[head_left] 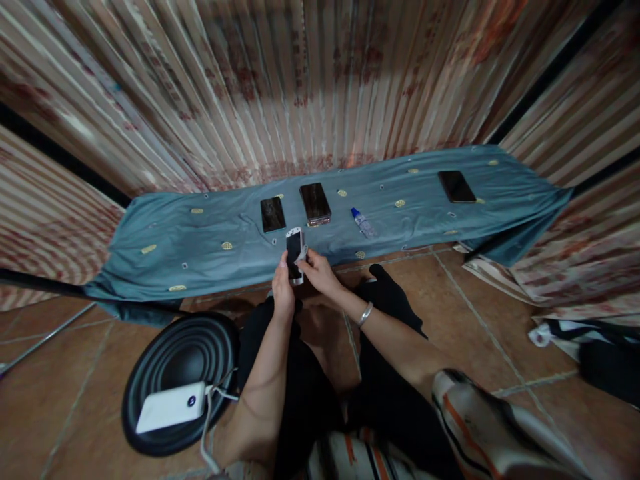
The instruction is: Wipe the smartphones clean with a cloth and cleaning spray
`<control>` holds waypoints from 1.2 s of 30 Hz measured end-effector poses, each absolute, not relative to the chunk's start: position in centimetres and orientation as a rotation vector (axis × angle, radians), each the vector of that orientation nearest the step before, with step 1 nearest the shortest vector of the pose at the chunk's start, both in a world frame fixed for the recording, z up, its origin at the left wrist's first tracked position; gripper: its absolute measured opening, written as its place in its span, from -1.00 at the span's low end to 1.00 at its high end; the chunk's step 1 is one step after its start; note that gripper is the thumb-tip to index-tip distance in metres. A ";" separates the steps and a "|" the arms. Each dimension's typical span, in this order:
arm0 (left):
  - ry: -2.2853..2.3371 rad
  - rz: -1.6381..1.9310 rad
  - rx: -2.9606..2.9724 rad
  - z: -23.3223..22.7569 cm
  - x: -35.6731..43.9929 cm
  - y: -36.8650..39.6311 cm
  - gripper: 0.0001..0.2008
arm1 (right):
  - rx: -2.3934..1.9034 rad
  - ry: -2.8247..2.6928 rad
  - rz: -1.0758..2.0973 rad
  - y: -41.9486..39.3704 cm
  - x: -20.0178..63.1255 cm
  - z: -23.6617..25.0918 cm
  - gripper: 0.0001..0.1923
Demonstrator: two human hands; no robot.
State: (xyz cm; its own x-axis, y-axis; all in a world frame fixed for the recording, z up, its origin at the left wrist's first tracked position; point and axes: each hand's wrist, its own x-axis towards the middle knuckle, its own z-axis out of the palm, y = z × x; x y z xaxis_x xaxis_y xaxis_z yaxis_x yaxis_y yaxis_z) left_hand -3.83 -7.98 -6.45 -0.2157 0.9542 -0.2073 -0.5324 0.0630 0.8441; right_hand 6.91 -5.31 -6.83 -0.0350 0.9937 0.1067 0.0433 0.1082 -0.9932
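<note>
Both hands grasp one white-cased phone [295, 253], held upright above the near edge of the blue cloth [165, 233]. Left hand [283, 288] fingers are closed round its lower end; right hand [318, 270] fingers pinch its right side. Risk: a loosened pinch would drop it onto the tiled floor [450, 313]. A small bottle [363, 223] lies on the cloth; contents cannot be told.
</note>
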 end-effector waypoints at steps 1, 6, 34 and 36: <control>1.063 1.540 0.556 -6.4 -4.0 -8.0 -0.72 | -1.127 -1.249 1.181 -5.2 7.0 -6.8 -0.87; 1.220 1.593 0.514 -6.5 -4.0 -7.6 -0.73 | -1.001 -0.969 1.388 -5.1 7.6 -6.4 -0.80; 0.967 1.410 0.186 -4.5 -2.4 -8.3 -0.67 | -1.051 -2.094 0.455 -7.7 7.8 -5.3 -0.47; 0.959 1.411 0.180 -4.8 -2.6 -8.1 -0.69 | -1.034 -2.106 0.434 -7.8 7.9 -5.4 -0.46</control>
